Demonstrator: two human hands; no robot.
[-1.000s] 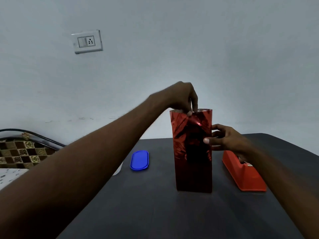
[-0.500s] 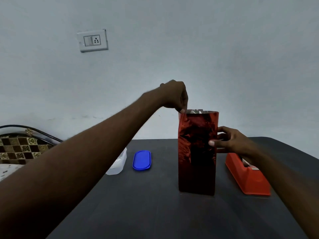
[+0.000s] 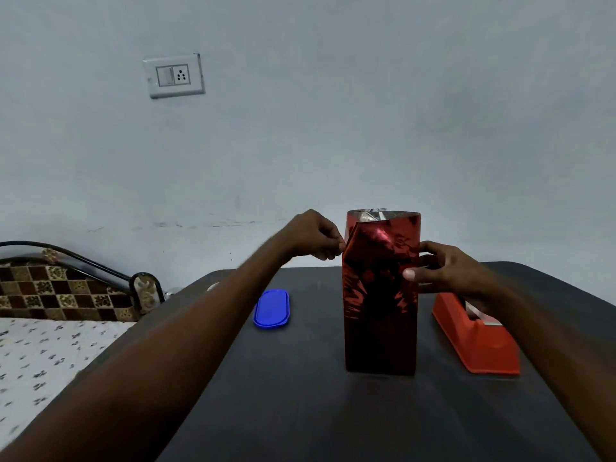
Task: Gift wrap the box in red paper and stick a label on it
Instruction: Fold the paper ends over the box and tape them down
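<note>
left hand (image 3: 315,236) has dropped from the top rim to pinch the red paper (image 3: 380,288) at the box's upper left corner, creasing the near flap inward; right hand (image 3: 443,270) still grasps the right side, end fold underway.

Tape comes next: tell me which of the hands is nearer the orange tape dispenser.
Right. The right hand grips the wrapped box just above the tape dispenser; the left hand pinches paper across the box.
</note>
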